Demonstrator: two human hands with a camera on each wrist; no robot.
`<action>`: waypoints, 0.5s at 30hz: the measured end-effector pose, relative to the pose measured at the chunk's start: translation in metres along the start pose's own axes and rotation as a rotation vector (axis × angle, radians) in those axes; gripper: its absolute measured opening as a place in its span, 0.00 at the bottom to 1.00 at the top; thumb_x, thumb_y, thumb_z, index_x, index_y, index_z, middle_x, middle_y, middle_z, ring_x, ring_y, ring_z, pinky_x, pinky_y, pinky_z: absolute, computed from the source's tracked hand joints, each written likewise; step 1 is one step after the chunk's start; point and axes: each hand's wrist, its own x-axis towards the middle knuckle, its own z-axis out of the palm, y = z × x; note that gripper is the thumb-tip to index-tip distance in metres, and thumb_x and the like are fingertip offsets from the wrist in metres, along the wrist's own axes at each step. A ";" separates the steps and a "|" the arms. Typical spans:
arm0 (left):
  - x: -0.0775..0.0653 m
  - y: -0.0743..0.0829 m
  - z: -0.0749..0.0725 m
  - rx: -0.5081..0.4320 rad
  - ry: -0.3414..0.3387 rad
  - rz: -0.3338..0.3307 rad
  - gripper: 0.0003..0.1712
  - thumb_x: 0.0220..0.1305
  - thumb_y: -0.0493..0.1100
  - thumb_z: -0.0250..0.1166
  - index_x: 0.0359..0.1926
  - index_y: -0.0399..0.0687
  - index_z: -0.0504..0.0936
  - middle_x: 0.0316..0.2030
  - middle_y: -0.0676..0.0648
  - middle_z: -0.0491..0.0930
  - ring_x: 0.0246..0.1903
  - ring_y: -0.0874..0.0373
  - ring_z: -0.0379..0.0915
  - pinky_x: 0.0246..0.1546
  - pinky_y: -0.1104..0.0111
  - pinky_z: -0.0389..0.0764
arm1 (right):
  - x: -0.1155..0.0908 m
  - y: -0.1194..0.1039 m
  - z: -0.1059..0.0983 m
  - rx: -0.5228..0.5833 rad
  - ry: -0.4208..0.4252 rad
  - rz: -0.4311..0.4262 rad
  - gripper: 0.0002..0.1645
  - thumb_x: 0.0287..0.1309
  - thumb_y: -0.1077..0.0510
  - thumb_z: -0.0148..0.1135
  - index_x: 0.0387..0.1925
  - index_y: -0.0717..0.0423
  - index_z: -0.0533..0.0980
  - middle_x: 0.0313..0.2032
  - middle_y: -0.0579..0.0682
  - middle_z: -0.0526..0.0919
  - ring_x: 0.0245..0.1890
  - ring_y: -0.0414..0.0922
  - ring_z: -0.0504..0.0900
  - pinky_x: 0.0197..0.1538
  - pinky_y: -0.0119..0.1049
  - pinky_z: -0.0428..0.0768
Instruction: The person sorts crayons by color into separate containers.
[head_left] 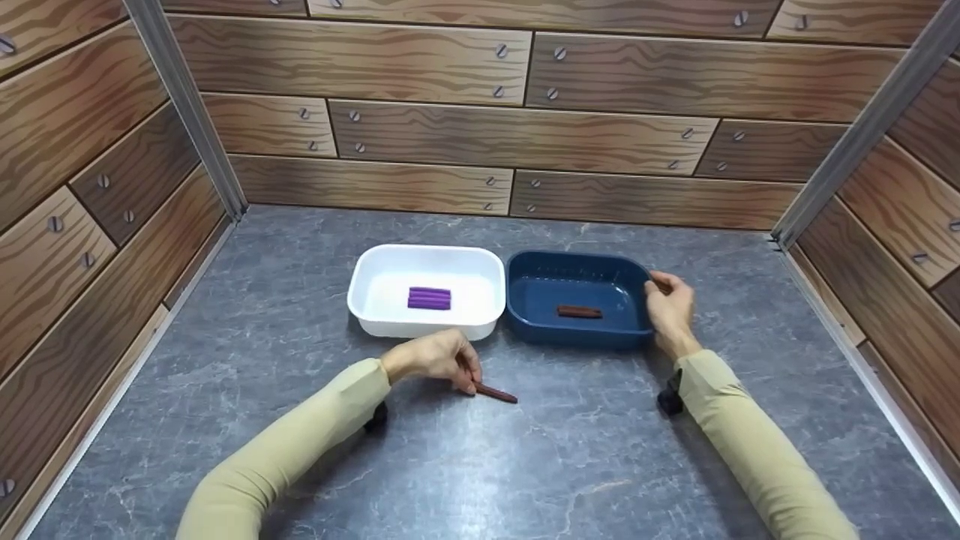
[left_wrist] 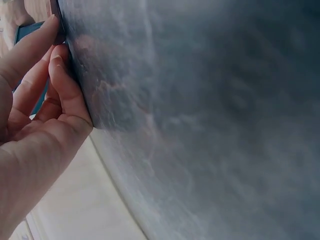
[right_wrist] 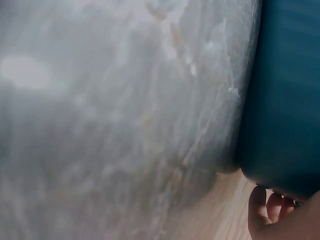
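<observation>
My left hand [head_left: 442, 358] pinches one end of a thin brown stick [head_left: 496, 393] between thumb and fingers, low over the table in front of the two bins. In the left wrist view the fingertips [left_wrist: 56, 56] are right by the tabletop, and only a bit of the stick shows. With my right hand [head_left: 670, 307] I grip the right rim of a dark blue bin [head_left: 577, 335], thumb on the near side. Another brown stick [head_left: 579, 311] lies on that bin's floor. Several purple sticks [head_left: 429, 298] lie side by side in the white bin [head_left: 375, 324].
The white and blue bins stand side by side on a grey marbled table [head_left: 525, 472]. Wood-patterned panels [head_left: 420, 124] close off the back and both sides, with metal posts [head_left: 184, 105] at the corners.
</observation>
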 end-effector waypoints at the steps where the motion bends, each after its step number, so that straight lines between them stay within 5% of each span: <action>1: 0.000 0.000 -0.001 -0.001 -0.001 -0.003 0.06 0.51 0.33 0.74 0.33 0.39 0.89 0.23 0.51 0.84 0.20 0.68 0.73 0.22 0.78 0.72 | 0.000 0.000 0.000 -0.004 0.001 -0.001 0.23 0.70 0.60 0.50 0.63 0.62 0.72 0.59 0.59 0.75 0.54 0.45 0.73 0.53 0.30 0.71; 15: 0.000 -0.001 0.000 -0.058 0.056 0.001 0.06 0.54 0.34 0.72 0.34 0.41 0.90 0.26 0.52 0.86 0.24 0.69 0.74 0.25 0.78 0.73 | 0.003 0.000 0.002 0.011 0.009 0.012 0.22 0.70 0.61 0.50 0.63 0.62 0.72 0.59 0.59 0.76 0.52 0.43 0.73 0.53 0.28 0.71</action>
